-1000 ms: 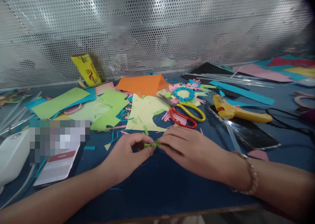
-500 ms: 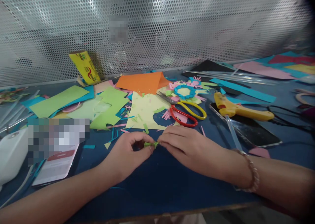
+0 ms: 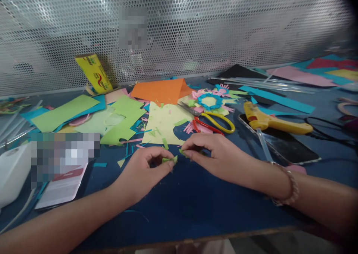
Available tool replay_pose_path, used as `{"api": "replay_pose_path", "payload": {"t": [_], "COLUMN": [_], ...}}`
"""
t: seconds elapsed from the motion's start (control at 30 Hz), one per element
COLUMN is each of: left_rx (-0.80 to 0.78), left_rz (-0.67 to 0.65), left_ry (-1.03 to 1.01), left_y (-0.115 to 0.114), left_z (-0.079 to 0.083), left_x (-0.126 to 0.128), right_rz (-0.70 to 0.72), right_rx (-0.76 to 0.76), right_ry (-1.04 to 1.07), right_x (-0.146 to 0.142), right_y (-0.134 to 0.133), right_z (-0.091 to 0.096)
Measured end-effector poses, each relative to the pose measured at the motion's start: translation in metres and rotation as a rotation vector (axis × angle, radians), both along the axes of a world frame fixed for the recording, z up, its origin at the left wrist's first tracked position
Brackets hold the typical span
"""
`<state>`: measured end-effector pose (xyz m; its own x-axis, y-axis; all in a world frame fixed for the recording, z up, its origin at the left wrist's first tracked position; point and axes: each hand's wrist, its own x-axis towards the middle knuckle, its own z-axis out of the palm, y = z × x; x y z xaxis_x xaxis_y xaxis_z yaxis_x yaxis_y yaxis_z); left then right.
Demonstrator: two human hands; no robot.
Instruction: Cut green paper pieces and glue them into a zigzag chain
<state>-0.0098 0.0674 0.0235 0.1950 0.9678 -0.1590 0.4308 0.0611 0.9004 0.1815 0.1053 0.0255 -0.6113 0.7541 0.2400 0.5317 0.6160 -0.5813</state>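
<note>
My left hand [image 3: 145,174] pinches a small green paper piece [image 3: 170,159] between thumb and fingers, just above the blue table [image 3: 179,213]. A short gap to its right, my right hand [image 3: 215,151] pinches another small bit of green paper [image 3: 182,152] at its fingertips. Behind the hands lies a pale yellow paper sheet [image 3: 159,121] strewn with green clippings. Scissors [image 3: 214,122] with one red and one yellow handle rest just beyond my right hand. Past them sits a blue-fringed paper flower [image 3: 209,101] with a pale yellow centre.
On the right, a yellow glue gun [image 3: 276,124] lies over a dark phone [image 3: 293,148]. A second phone [image 3: 63,187] and a white device [image 3: 15,172] are at the left. Orange paper [image 3: 159,90] and a yellow box [image 3: 93,73] stand before the perforated metal panel [image 3: 179,34].
My hands have drawn apart. The green paper between them now shows as two separate bits, one in each hand. My right hand has lifted slightly and its fingers have turned.
</note>
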Motion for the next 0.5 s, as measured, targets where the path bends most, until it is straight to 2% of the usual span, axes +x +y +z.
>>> {"api": "replay_pose_path", "payload": {"t": [0.07,0.2,0.3,0.4,0.5], "left_rx": [0.017,0.046,0.061,0.095,0.122], "left_rz": [0.01,0.017,0.007,-0.015,-0.035], "left_ry": [-0.022,-0.053,-0.066,-0.035,0.009], "left_y": [0.001,0.002,0.002,0.0,-0.003], "left_z": [0.0,0.0,0.0,0.0,0.001], "left_x": [0.0,0.0,0.001,0.004,0.006], "right_rz": [0.016,0.109,0.167,0.187,0.192], "right_rx": [0.041,0.368,0.53,0.593,0.575], "right_ry": [-0.036,-0.004,0.004,-0.063,-0.104], "right_x": [0.0,-0.003,-0.006,-0.009,-0.009], "right_y": [0.0,-0.003,-0.008,-0.011,-0.013], "right_z": [-0.002,-0.003,-0.002,-0.001,-0.001]}}
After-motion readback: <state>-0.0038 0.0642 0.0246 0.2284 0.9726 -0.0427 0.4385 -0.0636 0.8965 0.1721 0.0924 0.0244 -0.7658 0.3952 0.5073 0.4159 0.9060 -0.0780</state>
